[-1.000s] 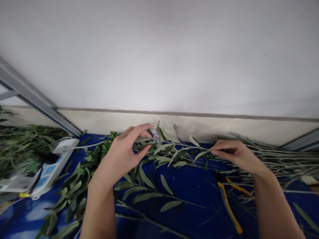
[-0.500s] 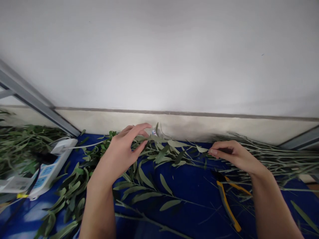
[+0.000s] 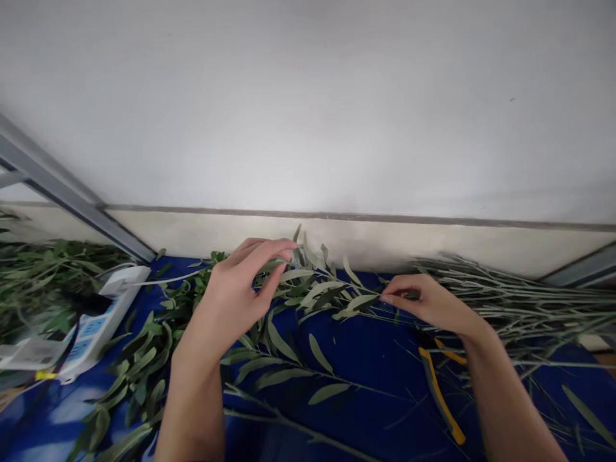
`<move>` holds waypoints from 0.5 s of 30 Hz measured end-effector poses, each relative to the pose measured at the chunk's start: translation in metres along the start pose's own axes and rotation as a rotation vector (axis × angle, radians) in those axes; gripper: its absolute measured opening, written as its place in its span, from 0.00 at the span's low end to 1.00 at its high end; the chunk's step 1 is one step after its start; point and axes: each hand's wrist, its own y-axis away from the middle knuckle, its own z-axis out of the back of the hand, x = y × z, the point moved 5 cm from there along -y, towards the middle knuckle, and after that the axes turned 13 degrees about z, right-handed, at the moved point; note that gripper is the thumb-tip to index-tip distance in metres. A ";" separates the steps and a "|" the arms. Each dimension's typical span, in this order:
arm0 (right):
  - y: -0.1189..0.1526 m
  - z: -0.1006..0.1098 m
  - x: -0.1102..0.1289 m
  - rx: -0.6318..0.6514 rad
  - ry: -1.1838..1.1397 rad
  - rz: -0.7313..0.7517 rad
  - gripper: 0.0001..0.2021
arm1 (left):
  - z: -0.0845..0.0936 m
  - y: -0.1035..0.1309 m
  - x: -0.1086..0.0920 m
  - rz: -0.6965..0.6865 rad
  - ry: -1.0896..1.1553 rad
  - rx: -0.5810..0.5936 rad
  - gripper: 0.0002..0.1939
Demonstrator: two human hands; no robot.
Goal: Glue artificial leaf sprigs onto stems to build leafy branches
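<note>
A leafy green sprig (image 3: 320,289) stretches between my two hands above the blue tabletop (image 3: 385,410). My right hand (image 3: 418,298) pinches its thin stem at the right end, between thumb and fingertips. At the left, my left hand (image 3: 240,282) curls its thumb and fingers around the leafy end; the exact contact is partly hidden. Another leafy branch (image 3: 308,369) lies just below, with a bare forked stem (image 3: 289,420) in front of it. Yellow-handled pliers or cutters (image 3: 440,394) rest near my right forearm, their head hidden among stems.
Bare stems (image 3: 520,301) are piled at the right against the wall (image 3: 327,128). Loose leaves (image 3: 139,366) and a white power strip (image 3: 96,333) with plugged-in cables lie at the left. Beyond a metal frame (image 3: 81,192) is more foliage (image 3: 43,276).
My right hand has shifted left along with the pinched stem, closer to my left hand. The sprig's leaves have turned and stand higher. My left hand has hardly moved.
</note>
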 end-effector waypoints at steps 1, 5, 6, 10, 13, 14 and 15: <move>-0.005 -0.009 0.000 0.025 0.038 0.015 0.13 | -0.002 0.000 -0.004 -0.004 0.032 0.024 0.14; -0.019 -0.037 -0.008 0.084 0.237 0.034 0.07 | -0.043 0.007 -0.016 0.005 0.106 0.488 0.09; -0.020 -0.040 -0.009 0.081 0.256 0.028 0.06 | -0.059 0.012 -0.018 -0.004 0.094 0.652 0.07; -0.019 -0.036 -0.008 0.048 0.293 0.012 0.11 | -0.120 0.037 -0.024 -0.024 -0.059 1.011 0.08; -0.015 -0.026 -0.002 0.015 0.290 0.014 0.14 | -0.151 0.049 -0.032 -0.027 -0.144 1.007 0.13; -0.014 -0.023 0.000 0.010 0.274 0.014 0.15 | -0.157 0.052 -0.035 -0.031 -0.158 0.999 0.15; -0.014 -0.022 0.002 0.009 0.249 0.010 0.15 | -0.161 0.054 -0.038 -0.036 -0.167 0.990 0.18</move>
